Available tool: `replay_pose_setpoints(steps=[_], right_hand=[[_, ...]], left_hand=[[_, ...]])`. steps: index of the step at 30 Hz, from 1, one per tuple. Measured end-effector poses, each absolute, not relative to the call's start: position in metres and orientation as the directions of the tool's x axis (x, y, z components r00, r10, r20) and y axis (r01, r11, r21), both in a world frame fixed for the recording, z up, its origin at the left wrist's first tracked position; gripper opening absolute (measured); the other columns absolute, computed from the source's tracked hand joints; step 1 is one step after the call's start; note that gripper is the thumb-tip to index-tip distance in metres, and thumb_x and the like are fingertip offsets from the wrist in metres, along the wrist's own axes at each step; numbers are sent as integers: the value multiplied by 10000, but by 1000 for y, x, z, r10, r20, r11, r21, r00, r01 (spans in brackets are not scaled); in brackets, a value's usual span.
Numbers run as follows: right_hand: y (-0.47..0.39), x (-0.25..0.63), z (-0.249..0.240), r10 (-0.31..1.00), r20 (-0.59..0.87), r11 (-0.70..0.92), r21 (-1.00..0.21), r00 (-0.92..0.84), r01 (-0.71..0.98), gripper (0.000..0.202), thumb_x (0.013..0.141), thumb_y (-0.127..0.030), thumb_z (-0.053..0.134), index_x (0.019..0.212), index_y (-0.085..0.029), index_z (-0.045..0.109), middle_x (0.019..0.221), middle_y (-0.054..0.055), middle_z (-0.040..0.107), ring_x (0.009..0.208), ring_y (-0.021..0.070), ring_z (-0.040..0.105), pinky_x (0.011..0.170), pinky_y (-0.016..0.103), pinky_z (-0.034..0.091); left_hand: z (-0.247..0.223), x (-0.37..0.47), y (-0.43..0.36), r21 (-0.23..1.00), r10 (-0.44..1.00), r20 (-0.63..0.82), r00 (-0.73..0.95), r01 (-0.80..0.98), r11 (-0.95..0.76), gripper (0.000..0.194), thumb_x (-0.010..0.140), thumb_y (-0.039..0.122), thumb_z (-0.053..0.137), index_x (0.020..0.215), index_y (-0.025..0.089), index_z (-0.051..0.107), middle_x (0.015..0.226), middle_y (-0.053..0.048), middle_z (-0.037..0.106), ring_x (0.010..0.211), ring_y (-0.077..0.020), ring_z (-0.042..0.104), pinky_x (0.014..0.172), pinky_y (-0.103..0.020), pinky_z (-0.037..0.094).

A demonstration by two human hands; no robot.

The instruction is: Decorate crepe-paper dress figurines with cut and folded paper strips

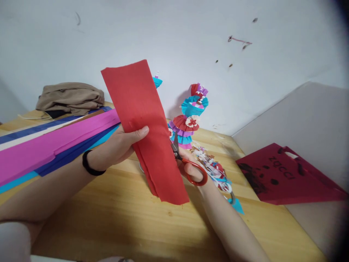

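Note:
A folded red sheet of crepe paper (pixel 141 109) is held up over the wooden table (pixel 122 225). My left hand (pixel 122 143) grips it near its middle, the thumb on the front face and the fingers hidden behind. My right hand (pixel 191 163) is closed on the red-handled scissors (pixel 197 173), with fingers through the loops. Their blades are parted and point up and away beside the right edge of the red paper; whether they touch it I cannot tell.
Long pink (pixel 35 151), blue and white paper strips lie at the left, below a brown cloth (pixel 71 97). Ruffled paper decorations (pixel 191 112) stand by the wall. Paper scraps (pixel 211 165) and a red bag (pixel 283 174) are at the right.

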State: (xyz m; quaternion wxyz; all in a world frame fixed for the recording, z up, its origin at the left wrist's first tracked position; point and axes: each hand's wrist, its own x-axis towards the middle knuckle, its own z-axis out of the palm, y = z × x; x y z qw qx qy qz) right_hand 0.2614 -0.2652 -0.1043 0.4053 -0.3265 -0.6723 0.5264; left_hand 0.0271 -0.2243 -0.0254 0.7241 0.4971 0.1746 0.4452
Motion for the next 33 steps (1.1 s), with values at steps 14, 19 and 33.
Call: replay_pose_setpoints(steps=[14, 19, 33], right_hand=[[-273, 251, -94, 869, 324, 347, -938, -373, -5, 675, 779, -788, 531, 1188, -263, 650, 1061, 73, 687, 995, 301, 651, 817, 370, 514], [-272, 252, -90, 859, 355, 421, -900, -369, 114, 682, 806, -810, 461, 1155, -263, 670, 966, 63, 702, 869, 266, 660, 761, 343, 510], [-275, 252, -101, 909, 232, 254, -967, -346, 19, 700, 753, -826, 529, 1109, -233, 638, 975, 78, 660, 935, 282, 630, 825, 403, 520]], left_hand=[[-32, 27, -226, 862, 828, 203, 523, -496, 101, 268, 819, 303, 754, 1034, 146, 723, 1101, -112, 745, 1099, -353, 682, 986, -497, 547], [-32, 28, -226, 853, 826, 211, 522, -512, 105, 246, 820, 289, 755, 1014, 142, 722, 1069, -106, 755, 1067, -333, 695, 946, -458, 574], [-30, 27, -224, 880, 809, 213, 548, -468, 85, 280, 826, 289, 745, 1062, 143, 703, 1067, -105, 748, 1024, -316, 701, 880, -421, 597]])
